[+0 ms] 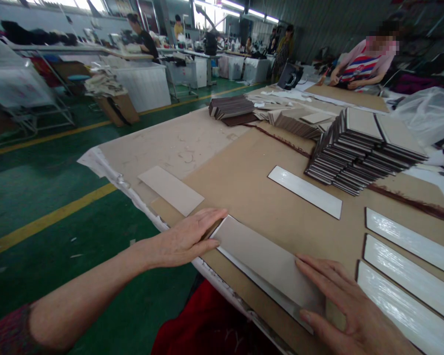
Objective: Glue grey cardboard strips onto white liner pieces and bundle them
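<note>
A flat beige strip (261,251) lies over a white, dark-edged strip (249,270), whose near long edge shows beneath it. At the left end, my left hand (187,236) grips the beige strip between thumb and fingers. My right hand (342,296) holds the other end, fingers on the far edge and thumb on the near one. Another beige strip (172,190) rests past my left hand. Several shiny white strips with dark edges lie to the right, among them one strip (305,191) farther off and another (410,291) beside my right hand.
Stacks of dark-edged panels (355,153) and thinner brown pieces (231,106) stand farther back on the brown board-covered table (240,182). The table's near left edge (133,197) drops to a green floor. Across the table a person (370,59) works; others sit at benches behind.
</note>
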Tool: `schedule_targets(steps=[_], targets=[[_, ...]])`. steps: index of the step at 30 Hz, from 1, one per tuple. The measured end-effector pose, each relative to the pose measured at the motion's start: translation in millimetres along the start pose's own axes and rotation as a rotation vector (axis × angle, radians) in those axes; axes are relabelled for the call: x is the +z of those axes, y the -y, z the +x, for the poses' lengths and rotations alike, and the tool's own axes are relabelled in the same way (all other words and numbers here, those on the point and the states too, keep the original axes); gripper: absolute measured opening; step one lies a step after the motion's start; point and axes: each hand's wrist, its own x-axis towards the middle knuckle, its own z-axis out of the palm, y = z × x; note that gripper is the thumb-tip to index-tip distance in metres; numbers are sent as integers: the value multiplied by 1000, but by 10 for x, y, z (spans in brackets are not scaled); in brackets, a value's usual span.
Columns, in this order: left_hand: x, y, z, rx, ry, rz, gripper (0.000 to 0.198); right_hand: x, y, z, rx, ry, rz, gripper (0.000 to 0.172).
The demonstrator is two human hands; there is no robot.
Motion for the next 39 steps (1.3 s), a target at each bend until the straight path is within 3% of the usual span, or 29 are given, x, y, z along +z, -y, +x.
schedule_targets(steps=[11, 21, 39], targets=[[4, -11, 26, 2, -4, 30, 58, 4, 78, 69, 2, 26, 5, 57], [105, 112, 39, 112, -54, 94, 43, -24, 136, 35, -40, 82, 22, 59], [143, 167, 39, 123, -32, 162, 44, 29, 259, -27, -32, 106, -71, 57]])
